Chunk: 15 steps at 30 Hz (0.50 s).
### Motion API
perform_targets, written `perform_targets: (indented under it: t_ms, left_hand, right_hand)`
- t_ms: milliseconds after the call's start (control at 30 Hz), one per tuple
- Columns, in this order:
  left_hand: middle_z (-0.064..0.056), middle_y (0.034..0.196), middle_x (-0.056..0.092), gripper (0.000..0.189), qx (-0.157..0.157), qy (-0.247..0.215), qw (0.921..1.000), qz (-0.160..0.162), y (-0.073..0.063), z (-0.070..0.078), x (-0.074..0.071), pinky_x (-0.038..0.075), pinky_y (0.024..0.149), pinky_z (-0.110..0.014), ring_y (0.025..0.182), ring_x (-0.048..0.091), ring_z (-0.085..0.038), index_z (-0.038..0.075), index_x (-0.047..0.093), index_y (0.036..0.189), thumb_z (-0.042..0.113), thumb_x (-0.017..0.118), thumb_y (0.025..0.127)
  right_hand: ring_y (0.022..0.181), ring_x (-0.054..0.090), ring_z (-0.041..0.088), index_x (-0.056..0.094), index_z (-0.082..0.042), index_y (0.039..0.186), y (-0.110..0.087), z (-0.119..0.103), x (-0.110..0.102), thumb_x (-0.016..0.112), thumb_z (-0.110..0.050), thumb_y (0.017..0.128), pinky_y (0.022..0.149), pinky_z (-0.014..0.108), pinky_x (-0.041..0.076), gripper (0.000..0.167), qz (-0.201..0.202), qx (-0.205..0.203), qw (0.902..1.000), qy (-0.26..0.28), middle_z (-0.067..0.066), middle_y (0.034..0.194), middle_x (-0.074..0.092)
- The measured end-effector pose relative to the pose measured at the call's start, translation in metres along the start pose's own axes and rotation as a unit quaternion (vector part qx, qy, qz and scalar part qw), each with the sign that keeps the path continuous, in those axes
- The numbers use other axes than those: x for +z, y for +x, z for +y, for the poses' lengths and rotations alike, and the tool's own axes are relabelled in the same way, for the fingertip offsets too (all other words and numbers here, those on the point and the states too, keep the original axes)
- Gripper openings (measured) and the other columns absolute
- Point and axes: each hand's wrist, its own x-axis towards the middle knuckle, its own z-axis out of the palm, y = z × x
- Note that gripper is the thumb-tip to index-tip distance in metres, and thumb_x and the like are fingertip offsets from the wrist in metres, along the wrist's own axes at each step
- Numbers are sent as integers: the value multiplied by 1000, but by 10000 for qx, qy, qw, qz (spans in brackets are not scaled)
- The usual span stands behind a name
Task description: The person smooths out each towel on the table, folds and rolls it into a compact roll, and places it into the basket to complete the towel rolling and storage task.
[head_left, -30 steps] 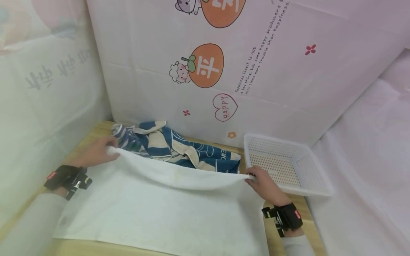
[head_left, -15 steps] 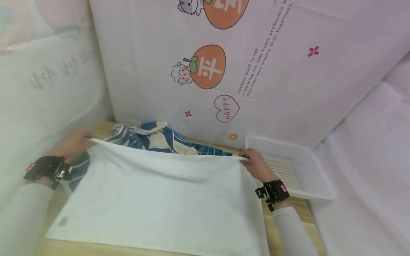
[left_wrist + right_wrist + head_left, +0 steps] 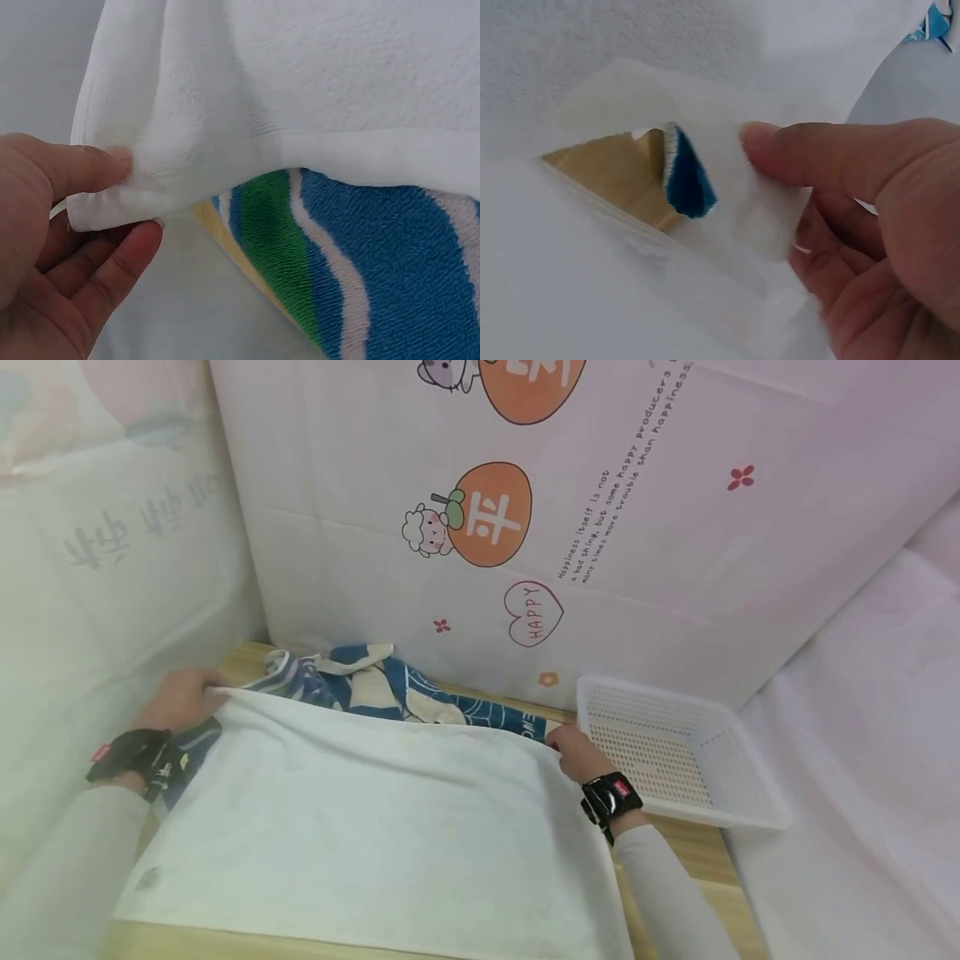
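With left hand (image 3: 178, 700) and right hand (image 3: 582, 755) we pinch the white towel (image 3: 390, 835); we're probably spreading it (striped towel (image 3: 405, 240) peeking out); next needs an even pull.

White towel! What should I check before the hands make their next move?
1. Left grip: ok. The left hand pinches a corner of the white towel.
2. Right grip: ok. The right hand pinches the far edge on its own side.
3. White towel smooth: not ok. It is wrinkled along the far edge.
4. White towel free of marks: not ok. A grey spot shows near its near left corner.
5. Striped towel out of the way: not ok. The white edge crosses over it.
6. Blue towel not touched by the white one: cannot tell. The white edge hides part of it.
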Motion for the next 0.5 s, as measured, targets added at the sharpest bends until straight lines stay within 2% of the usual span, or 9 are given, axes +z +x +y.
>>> perform_targets:
  t_ms: [100,200,367,500]
  left_hand:
    - [-29,96,69,19,-127,-156,9997,149,0,8,-7,48,73,-52,85,62,-44,-10,69,104,6,66,92]
    - [-25,91,68,18,-232,-252,9987,375,4,14,-15,43,64,-41,78,58,-35,-9,68,103,6,64,94]
    - [-25,90,68,15,-309,-262,9964,739,5,20,-25,40,62,-34,77,56,-32,-8,69,103,4,63,95]
    - [-31,99,68,17,-411,-452,9939,922,-3,32,-35,39,64,-24,84,61,-39,-9,68,106,3,61,96]
  right_hand:
    - [80,64,21,76,-2,93,0,-5,-8,57,19,88,71,39,56,28,258,107,9996,-60,12,93,72]
    - [91,67,29,74,2,101,0,-10,-25,56,14,92,81,45,58,23,552,329,9979,-38,17,101,72]
    - [105,64,37,69,7,112,2,-6,-49,53,12,96,93,49,55,23,861,457,9952,-75,22,109,66]
    - [103,62,37,67,8,115,-8,-7,-58,51,10,99,89,48,56,22,1182,388,9922,52,22,109,62]
